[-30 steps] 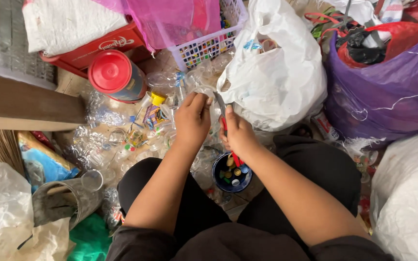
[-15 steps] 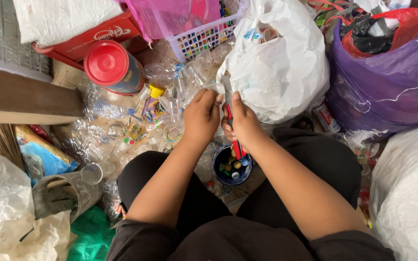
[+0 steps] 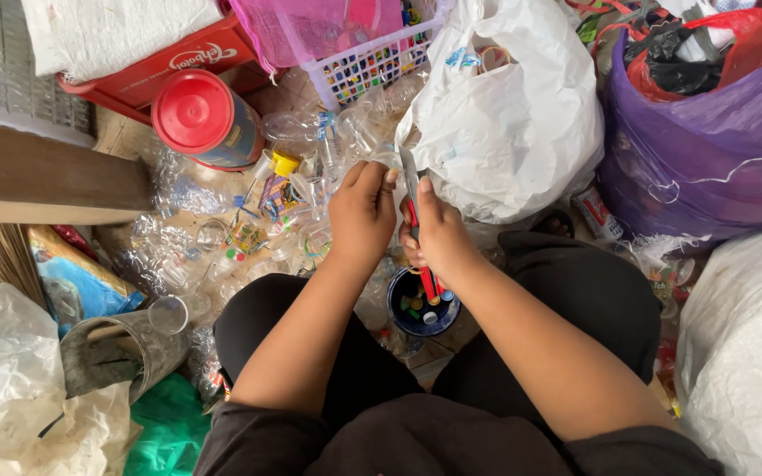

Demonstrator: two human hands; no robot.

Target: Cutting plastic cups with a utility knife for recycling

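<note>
My left hand [image 3: 362, 216] grips a clear plastic bottle [image 3: 379, 152] by its neck, its fingers curled round it. My right hand [image 3: 438, 231] holds a knife [image 3: 409, 183] with a red handle, the blade pointing up against the bottle just beside my left fingers. Under both hands, between my knees, stands a small dark blue cup [image 3: 422, 307] with several coloured bottle caps inside. Most of the bottle is hidden behind my hands.
A heap of clear plastic bottles [image 3: 222, 238] lies to the left, with a red-lidded jar [image 3: 205, 119] behind it. A white bag [image 3: 509, 115] and a purple bag [image 3: 707, 150] stand ahead right. A pink-lined basket [image 3: 372, 62] is at the back, a grey bucket [image 3: 121, 353] at left.
Both hands stay together at the bottle. They have shifted slightly, and the knife blade now stands out above my right hand.
</note>
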